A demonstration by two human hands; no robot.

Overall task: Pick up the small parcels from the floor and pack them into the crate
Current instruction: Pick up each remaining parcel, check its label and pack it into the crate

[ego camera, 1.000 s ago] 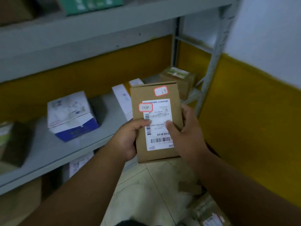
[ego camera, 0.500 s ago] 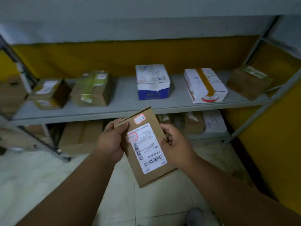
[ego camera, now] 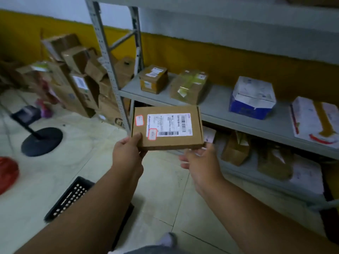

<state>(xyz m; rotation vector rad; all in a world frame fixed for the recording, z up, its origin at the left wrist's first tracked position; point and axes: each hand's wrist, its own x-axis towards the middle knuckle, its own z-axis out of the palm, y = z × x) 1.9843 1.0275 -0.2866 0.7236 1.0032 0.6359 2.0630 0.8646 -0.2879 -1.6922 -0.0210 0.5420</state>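
A flat brown cardboard parcel [ego camera: 167,128] with a white shipping label and two red-edged stickers is held level above the floor. My left hand [ego camera: 128,153] grips its near left corner, thumb on top. My right hand [ego camera: 200,162] is just below and to the right of the parcel's near edge, fingers spread and relaxed, holding nothing. A black perforated crate [ego camera: 70,197] stands on the floor at the lower left, mostly hidden behind my left forearm.
A grey metal shelf [ego camera: 216,107] on the right carries several boxes on two levels. Piled cardboard boxes [ego camera: 77,77] lean against the yellow wall at the left. A black round stand base [ego camera: 42,141] and a red object [ego camera: 7,173] lie on the tiled floor.
The view swung left, bringing the crate and box pile into sight. The parcel turned flat and level. My right hand let go of it; my left hand still holds it.
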